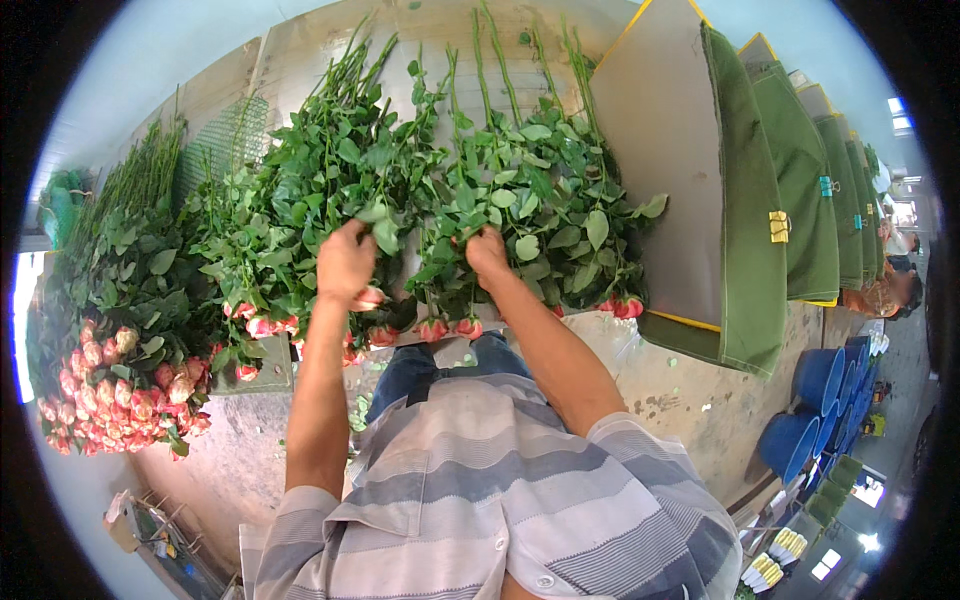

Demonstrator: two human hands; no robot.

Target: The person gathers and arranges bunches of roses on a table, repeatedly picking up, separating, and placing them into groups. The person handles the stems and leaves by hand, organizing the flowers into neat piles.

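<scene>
Long-stemmed roses with pink heads (431, 328) and leafy green stems (300, 187) lie across a table (555, 45) before me, heads towards my body. My left hand (346, 259) is among the leaves at the middle, just above a pink rose head (367, 298); its fingers are partly hidden, so I cannot tell whether it grips a stem. Over the stems to the right, my right hand (486, 251) has its fingertips down in the foliage, hidden by leaves. A denser bunch of pale pink roses (120, 390) hangs over the table's left end.
Grey panels with green cloth (750, 225) and yellow edging stand at the right, with a yellow binder clip (778, 226) on one. Blue buckets (789, 446) are on the floor at the lower right. Another person (877, 289) is at the far right. Green netting (225, 142) lies behind the left stems.
</scene>
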